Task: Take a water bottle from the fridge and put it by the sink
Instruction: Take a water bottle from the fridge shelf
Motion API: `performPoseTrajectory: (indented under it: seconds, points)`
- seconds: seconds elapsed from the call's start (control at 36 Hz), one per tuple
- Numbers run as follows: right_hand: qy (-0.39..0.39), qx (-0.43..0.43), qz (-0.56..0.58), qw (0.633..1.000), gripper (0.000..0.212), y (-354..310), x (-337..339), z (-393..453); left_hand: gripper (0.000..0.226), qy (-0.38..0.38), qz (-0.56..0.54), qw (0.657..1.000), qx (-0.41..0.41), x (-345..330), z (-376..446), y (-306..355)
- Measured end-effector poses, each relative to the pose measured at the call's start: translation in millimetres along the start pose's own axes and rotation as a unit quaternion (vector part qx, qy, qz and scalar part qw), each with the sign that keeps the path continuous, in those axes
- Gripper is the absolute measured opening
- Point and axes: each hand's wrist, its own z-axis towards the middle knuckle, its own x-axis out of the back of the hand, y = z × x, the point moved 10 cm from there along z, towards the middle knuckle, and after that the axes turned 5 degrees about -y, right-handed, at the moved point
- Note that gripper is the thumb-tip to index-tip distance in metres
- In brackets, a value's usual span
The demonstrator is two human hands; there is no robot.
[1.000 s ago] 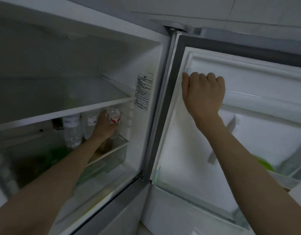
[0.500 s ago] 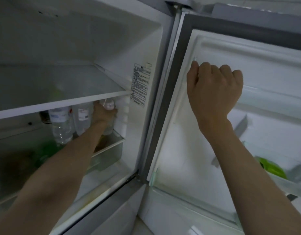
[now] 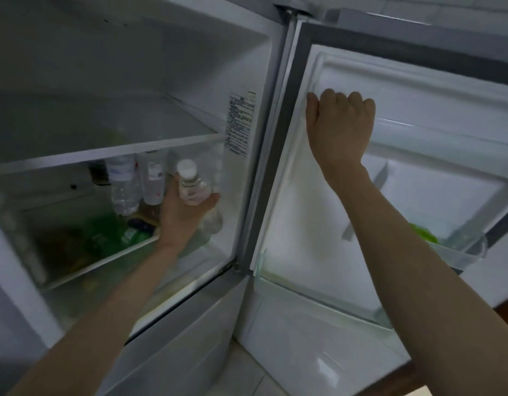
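Though already gripped and lifted, not yet out of the fridge [image 3: 132, 67]. Holds the water bottle [image 3: 191, 184] in the left hand [image 3: 184, 212], left of the frame's centre, just below the front edge of the shelf [image 3: 104, 152] and near the right inner wall. Fingers [image 3: 170, 192] wrapped round the body from underneath, thumb on the right side, closed on it, firmly as it seems, with the white cap tilted toward the camera. Rests the right hand [image 3: 341, 130] in the upper right of centre, on the moulded edge of the open door [image 3: 418, 90], fingers bent nearly to a fist and gripping nothing but the door.

Done so far, by judgement: opening the fridge, choosing one bottle, taking hold of it. Left to do: drawing it fully out, closing the door, carrying it to the sink and setting it down beside. No sink anywhere in view, so cannot tell how far to go. Perhaps a third of the way.

Compared with half a second ago: then reaching deep under the shelf, with the hand covering most of the bottle, close beside the two other bottles [image 3: 122, 184]. Now pulled forward and lower in the frame, clear of them, cap and label plainly visible. Both others remaining upright at the back, left of the hand, above a green packet [image 3: 110, 230]. Same place on the door for the right hand.
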Motion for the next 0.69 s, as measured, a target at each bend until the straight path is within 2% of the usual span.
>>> performPoseTrajectory:
  seconds: [0.08, 0.14, 0.19, 0.25, 0.33, 0.36, 0.42, 0.47, 0.53, 0.56, 0.64, 0.69]
  points:
    - [-0.044, 0.005, 0.005, 0.999, 0.048, 2.3, -1.4, -4.4, 0.068, 0.089, -0.150, 0.985, 0.009, 42.0, -49.0, 15.5]
    - [-0.062, -0.003, 0.014, 0.998, 0.045, 0.1, 3.1, -11.5, 0.050, 0.109, -0.280, 0.951, 0.071, 47.3, -88.5, 0.5]
    - [-0.074, -0.021, 0.002, 0.997, 0.041, -5.3, 8.8, -22.5, 0.024, 0.090, -0.374, 0.909, 0.160, 33.4, -128.0, -25.2]
    - [-0.075, -0.028, 0.001, 0.997, 0.040, -17.5, 16.4, -40.5, 0.018, 0.073, -0.368, 0.897, 0.233, 27.8, -167.8, -51.9]
    - [-0.089, 0.020, 0.081, 0.993, 0.033, -56.5, 20.2, -90.6, 0.050, 0.036, -0.300, 0.915, 0.267, 35.3, -212.4, -72.5]
    - [-0.112, 0.038, 0.108, 0.987, 0.029, -71.8, 16.4, -114.9, 0.055, 0.031, -0.283, 0.919, 0.272, 41.1, -223.9, -76.7]
    - [-0.205, 0.077, 0.137, 0.966, 0.026, -104.4, -0.9, -173.9, 0.050, 0.033, -0.259, 0.924, 0.280, 57.6, -240.7, -84.8]
    - [-0.339, 0.106, 0.171, 0.919, 0.024, -138.1, -21.3, -244.9, 0.035, 0.034, -0.246, 0.928, 0.278, 77.9, -251.2, -91.6]
    - [-0.468, 0.122, 0.188, 0.855, 0.023, -167.8, -35.3, -324.4, 0.031, 0.039, -0.249, 0.932, 0.262, 102.5, -261.5, -90.8]
    - [-0.524, 0.131, 0.185, 0.821, 0.023, -179.7, -37.9, -365.0, 0.037, 0.048, -0.245, 0.933, 0.260, 117.0, -268.6, -89.7]
    - [-0.677, 0.147, 0.164, 0.702, 0.029, -198.8, -33.3, -491.4, 0.073, 0.076, -0.216, 0.937, 0.263, 164.8, -295.7, -87.2]
    - [-0.740, 0.174, 0.143, 0.633, 0.033, -201.7, -19.0, -568.5, 0.076, 0.092, -0.194, 0.942, 0.259, 198.1, -319.9, -88.2]
